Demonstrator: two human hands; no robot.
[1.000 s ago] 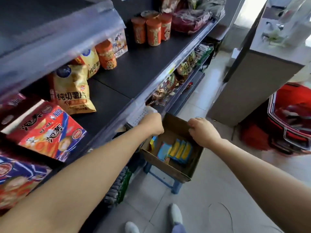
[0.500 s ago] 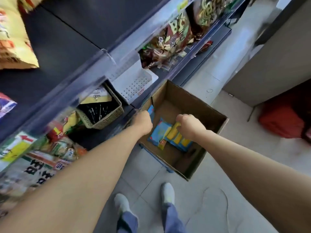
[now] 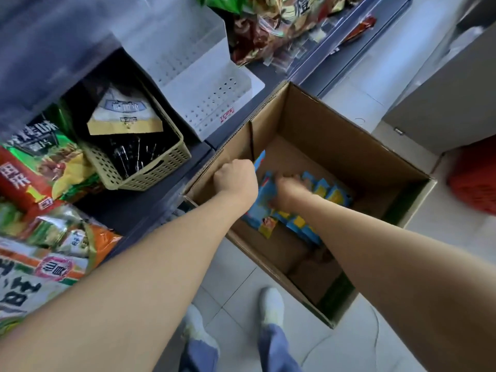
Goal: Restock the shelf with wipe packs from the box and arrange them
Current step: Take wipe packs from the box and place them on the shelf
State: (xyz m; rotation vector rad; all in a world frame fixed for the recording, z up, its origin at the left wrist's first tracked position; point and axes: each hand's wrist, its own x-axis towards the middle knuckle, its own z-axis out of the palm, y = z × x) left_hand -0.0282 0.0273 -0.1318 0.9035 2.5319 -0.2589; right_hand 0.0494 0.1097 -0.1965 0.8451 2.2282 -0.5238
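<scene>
Your left hand [image 3: 236,181] had its fingers curled over the rim of the box [image 3: 335,135] at the 9 o'clock wall. Your right hand [image 3: 288,193] was down among the wipe packs [image 3: 334,196] on the box floor. Blur prevented determining whether its fingers were apart or clamped.
</scene>
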